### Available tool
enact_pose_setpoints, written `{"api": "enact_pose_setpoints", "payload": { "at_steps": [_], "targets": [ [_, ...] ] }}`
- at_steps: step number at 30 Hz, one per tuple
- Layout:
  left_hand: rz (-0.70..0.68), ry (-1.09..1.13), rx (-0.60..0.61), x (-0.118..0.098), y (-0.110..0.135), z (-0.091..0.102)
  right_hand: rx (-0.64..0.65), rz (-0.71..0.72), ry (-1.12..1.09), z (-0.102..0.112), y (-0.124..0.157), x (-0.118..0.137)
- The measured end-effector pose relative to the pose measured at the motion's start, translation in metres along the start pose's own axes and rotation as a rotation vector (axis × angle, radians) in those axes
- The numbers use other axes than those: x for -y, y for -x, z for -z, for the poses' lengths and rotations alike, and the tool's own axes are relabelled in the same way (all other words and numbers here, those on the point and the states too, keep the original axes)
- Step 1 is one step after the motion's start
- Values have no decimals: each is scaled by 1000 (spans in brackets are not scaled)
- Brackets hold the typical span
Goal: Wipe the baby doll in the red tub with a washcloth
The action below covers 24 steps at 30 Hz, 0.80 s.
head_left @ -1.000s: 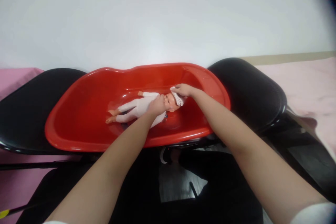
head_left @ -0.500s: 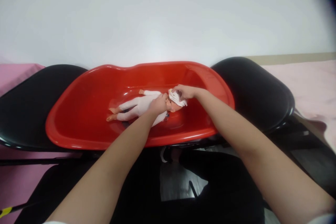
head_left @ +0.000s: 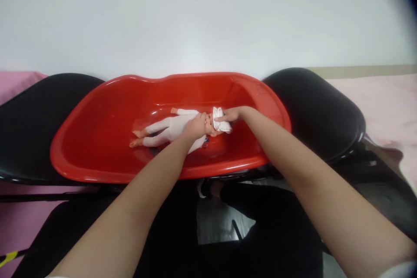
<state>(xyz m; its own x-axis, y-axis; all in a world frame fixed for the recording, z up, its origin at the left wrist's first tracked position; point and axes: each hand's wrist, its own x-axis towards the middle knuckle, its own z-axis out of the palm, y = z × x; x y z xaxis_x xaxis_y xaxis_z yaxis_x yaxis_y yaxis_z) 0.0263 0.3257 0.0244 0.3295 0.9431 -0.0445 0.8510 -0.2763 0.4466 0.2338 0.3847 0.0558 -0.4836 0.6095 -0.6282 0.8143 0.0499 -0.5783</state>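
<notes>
On its back in a red baby bathtub (head_left: 94,147) lies a doll (head_left: 178,126) with a white clothed body, its bare feet to the left and its head to the right. My left hand (head_left: 196,127) is closed around its upper chest, just below the chin. A folded white cloth (head_left: 222,126) covers the doll's forehead and the top of its head. My right hand (head_left: 232,114) grips this cloth from the far right side, thumb on top, the other fingers mostly hidden. The doll's eyes and mouth show between the cloth and my left hand.
The tub rests on black chairs, one seat (head_left: 42,126) at the left and another seat (head_left: 319,113) at the right. Pink cloth (head_left: 19,82) lies at far left and pale pink cloth (head_left: 381,100) at right. A white wall (head_left: 195,17) stands behind.
My right hand has shifted over the doll's head, and the cloth now lies flatter across the forehead. My left hand keeps its hold. The view has shifted slightly.
</notes>
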Motion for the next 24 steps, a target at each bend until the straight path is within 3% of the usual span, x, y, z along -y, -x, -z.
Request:
{"api": "enact_pose_setpoints", "payload": {
  "at_steps": [3,8,12,19,24],
  "targets": [
    [-5,-8,10,0,-1,0,95,-52,-3,-3,1,-2],
    [13,-25,-13,-1,-2,-1,-208,-150,376,-17,2,9],
    [-28,-2,-15,0,-2,0,-334,-43,597,-28,0,24],
    [0,18,-7,-4,0,3,-241,8,341,-15,-4,15],
    [-37,-18,-16,1,-2,-1,-115,-162,177,-13,0,-1]
  ]
}}
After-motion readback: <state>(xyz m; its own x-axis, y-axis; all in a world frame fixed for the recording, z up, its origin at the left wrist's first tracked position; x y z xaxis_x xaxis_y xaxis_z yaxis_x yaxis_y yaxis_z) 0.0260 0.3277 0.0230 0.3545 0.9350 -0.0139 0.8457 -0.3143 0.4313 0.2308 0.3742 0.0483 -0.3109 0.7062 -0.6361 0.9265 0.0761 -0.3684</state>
